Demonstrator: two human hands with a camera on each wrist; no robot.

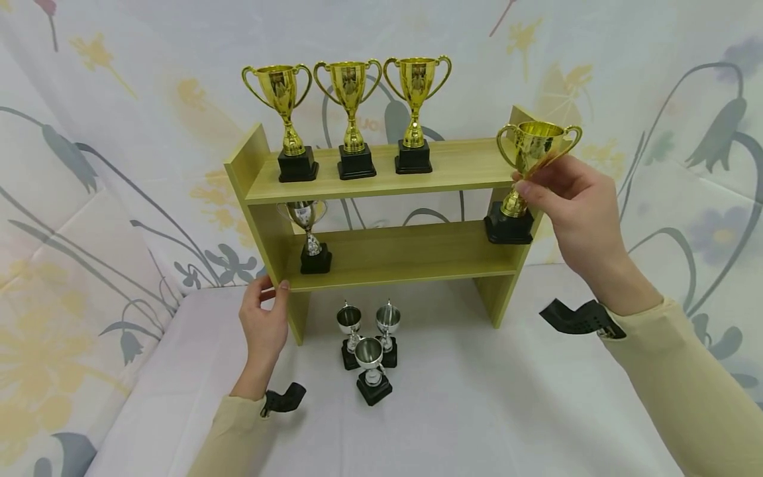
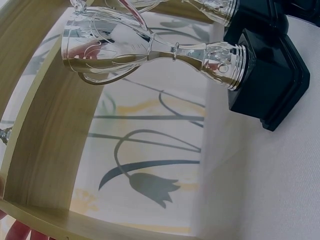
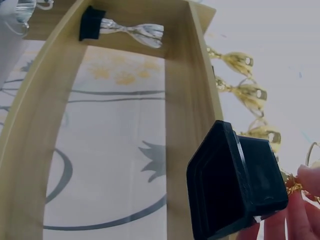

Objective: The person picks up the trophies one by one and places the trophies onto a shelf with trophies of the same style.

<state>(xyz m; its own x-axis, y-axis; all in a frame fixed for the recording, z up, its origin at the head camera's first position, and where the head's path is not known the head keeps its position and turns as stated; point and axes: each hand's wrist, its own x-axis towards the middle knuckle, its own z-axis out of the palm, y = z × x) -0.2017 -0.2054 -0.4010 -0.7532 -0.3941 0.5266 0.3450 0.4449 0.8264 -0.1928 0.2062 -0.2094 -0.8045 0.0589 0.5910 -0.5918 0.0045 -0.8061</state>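
The right hand (image 1: 575, 199) pinches a gold trophy (image 1: 527, 175) by its stem, holding it in the air just off the right end of the wooden shelf (image 1: 381, 179) (three more gold cups stand on the top board, left of that hand). The left hand (image 1: 265, 318) grips the shelf's lower left front corner, thumb and fingers curled around the edge. Three silver trophies (image 1: 369, 344) stand on the table just right of it.

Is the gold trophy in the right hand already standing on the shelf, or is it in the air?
In the air. The right hand holds the gold trophy by its stem, slightly tilted, its black base before the wooden shelf's right end.
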